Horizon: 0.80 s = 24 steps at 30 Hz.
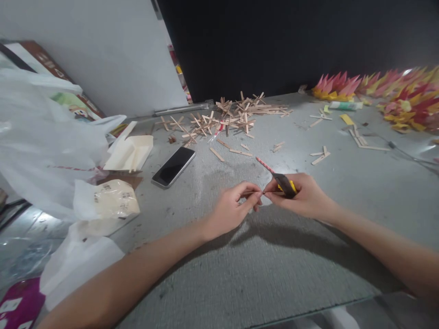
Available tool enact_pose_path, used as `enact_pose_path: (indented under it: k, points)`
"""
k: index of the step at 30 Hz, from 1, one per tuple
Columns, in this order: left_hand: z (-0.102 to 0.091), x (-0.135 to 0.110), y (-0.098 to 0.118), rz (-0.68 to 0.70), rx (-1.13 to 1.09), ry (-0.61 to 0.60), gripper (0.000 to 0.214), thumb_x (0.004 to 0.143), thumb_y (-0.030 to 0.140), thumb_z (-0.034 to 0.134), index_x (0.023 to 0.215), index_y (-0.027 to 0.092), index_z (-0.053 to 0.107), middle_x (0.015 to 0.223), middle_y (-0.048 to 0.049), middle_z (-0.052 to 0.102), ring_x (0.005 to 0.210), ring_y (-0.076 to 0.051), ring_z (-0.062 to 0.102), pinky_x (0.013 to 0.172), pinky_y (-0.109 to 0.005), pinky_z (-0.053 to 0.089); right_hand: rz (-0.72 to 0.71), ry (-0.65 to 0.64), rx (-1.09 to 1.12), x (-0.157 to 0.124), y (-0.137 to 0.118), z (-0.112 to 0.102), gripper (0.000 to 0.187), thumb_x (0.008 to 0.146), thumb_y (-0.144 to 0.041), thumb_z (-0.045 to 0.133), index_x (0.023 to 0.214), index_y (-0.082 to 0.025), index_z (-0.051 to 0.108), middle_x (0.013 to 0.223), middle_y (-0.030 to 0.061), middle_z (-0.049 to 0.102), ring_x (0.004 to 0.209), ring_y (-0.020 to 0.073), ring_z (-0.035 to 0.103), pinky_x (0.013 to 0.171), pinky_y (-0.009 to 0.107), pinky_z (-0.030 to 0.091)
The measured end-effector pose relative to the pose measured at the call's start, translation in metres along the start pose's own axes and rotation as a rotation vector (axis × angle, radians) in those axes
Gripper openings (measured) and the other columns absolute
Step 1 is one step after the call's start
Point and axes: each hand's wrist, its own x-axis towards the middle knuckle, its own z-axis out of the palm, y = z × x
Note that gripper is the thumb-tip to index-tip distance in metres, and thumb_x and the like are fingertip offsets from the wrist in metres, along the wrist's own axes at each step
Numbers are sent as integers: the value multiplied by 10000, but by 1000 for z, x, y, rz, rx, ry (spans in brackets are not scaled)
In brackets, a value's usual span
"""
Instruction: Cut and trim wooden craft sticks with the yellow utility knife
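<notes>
My left hand [233,208] pinches a thin wooden stick [252,193] at its end, fingers closed on it. My right hand [303,195] grips a black and yellow tool [286,185] together with a red-and-white striped straw-like stick [265,164] that points up and away. Both hands meet over the grey table [240,265], fingertips almost touching.
A pile of glued wooden stick crosses [226,119] lies at the back centre. A black phone [173,166] lies to the left. White plastic bags [51,137] and a cream box [130,153] crowd the left side. Pink and yellow paper shapes [387,91] line the back right.
</notes>
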Motion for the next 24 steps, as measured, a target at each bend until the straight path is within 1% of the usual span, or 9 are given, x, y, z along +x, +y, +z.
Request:
enact_pose_path:
  k: [3,7,8,10,12,16,18,21,24]
  points:
    - [-2,2,-3,-57,28,-62,277,1031,432,565,992,179,670,777,-4,675,640,-113,623,657,-252,495,-33,-23,-49,3,3,-3,158,922,-336,657,876,-197,715,728,11,663,662,146,556,618,271,430]
    - [-3,5,-7,-128,-36,-125,296,992,456,604,951,169,668,714,8,628,587,-99,556,586,-235,451,-137,-191,-180,6,4,-6,273,952,-314,602,709,-198,561,612,-51,430,585,107,365,557,262,296]
    - [-2,5,-8,-138,-76,-142,294,976,457,623,934,168,656,703,9,623,581,-97,552,578,-233,446,-161,-229,-180,6,4,-7,291,959,-308,589,695,-200,533,611,-58,387,583,104,330,553,264,274]
    - [-2,5,-7,-161,-156,-180,300,954,466,644,905,171,621,683,11,619,556,-93,539,554,-230,431,-179,-268,-140,5,3,-7,284,966,-300,577,706,-203,516,627,-63,357,593,104,304,556,262,261]
    - [-2,5,-5,-190,-185,-227,308,957,477,629,886,181,587,646,23,601,508,-84,495,513,-222,393,-162,-284,-88,4,3,-6,262,962,-291,576,722,-205,513,641,-64,342,600,105,295,553,260,253]
    - [-4,4,-2,-190,-109,-322,351,1019,461,513,799,190,547,586,37,546,472,-77,416,486,-225,319,-82,-325,16,3,2,-3,240,962,-293,561,743,-212,503,668,-56,325,612,110,292,551,261,242]
    - [-5,3,-3,-176,-98,-325,375,1035,459,484,775,193,531,579,41,520,486,-83,412,505,-237,304,-45,-318,45,3,1,-2,251,965,-324,571,749,-213,506,678,-50,332,618,114,301,557,263,252]
    - [-6,3,-6,-172,-127,-290,380,1038,474,484,777,199,502,591,51,467,517,-93,385,534,-254,283,6,-277,54,3,0,0,294,964,-383,586,736,-212,516,672,-42,335,615,119,296,554,269,254]
    - [-5,3,-6,-134,-135,-264,390,1037,456,495,746,197,462,634,49,411,570,-100,357,574,-264,275,31,-260,44,3,-2,1,325,966,-404,577,714,-214,498,663,-38,328,609,121,283,548,276,245]
